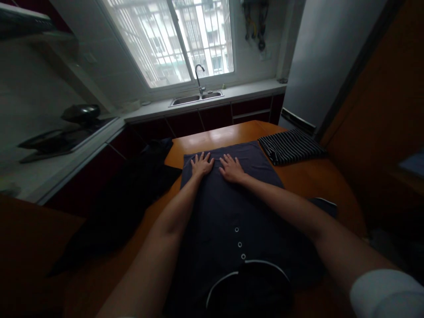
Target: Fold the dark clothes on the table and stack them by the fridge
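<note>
A dark navy polo shirt (218,207) lies spread front side up on the wooden table, its white-trimmed collar toward me and its hem at the far end. Several pale ring-shaped buttons run down from the collar. My left hand (201,165) rests flat on the cloth near the far left corner, fingers spread. Close beside it, my right hand (232,169) also lies flat on the shirt near the hem, its fingers apart. Neither hand grips anything. Part of the shirt's right side is hidden under my right forearm.
On the wooden table (334,185), a folded black-and-white striped garment (291,146) lies at the far right. A black garment (122,207) hangs over the left edge. Beyond are a counter with a sink (185,100), a stove with a pan (81,113) and a tall refrigerator (324,57).
</note>
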A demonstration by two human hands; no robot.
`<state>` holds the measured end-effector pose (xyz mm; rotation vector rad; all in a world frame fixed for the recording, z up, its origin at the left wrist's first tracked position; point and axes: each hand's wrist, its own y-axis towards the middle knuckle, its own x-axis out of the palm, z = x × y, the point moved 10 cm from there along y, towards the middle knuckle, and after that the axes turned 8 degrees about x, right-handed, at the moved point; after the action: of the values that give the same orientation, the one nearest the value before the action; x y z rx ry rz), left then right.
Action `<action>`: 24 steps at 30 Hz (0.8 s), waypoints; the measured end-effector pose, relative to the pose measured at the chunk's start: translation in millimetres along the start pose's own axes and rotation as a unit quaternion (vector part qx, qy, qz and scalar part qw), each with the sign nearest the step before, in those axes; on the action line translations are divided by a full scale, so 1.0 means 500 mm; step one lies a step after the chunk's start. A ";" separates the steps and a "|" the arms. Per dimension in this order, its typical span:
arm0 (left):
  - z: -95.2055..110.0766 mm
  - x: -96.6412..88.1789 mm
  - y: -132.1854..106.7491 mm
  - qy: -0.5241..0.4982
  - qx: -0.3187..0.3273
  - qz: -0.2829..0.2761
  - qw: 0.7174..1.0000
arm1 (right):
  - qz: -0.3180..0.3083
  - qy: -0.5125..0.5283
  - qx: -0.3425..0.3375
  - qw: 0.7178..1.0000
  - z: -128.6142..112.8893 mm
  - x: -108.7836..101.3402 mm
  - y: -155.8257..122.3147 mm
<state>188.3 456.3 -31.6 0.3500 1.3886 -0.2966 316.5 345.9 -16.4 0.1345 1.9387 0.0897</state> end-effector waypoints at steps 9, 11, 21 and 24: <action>-0.005 0.010 0.013 0.003 0.005 -0.006 1.000 | -0.014 -0.005 0.060 0.998 0.180 -0.055 -0.111; -0.006 0.011 0.015 0.000 0.004 -0.006 1.000 | 0.006 0.039 0.057 0.998 0.229 -0.103 -0.137; 0.001 -0.002 0.006 -0.026 -0.003 0.002 1.000 | 0.100 0.148 0.214 0.960 0.453 -0.251 -0.466; 0.014 -0.028 -0.011 -0.033 0.003 0.025 0.999 | 0.105 0.071 0.215 0.968 0.474 -0.254 -0.553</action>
<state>190.4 448.3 -17.2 0.3759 1.3123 -0.2686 569.0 54.2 -20.6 0.6369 2.0580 -0.1882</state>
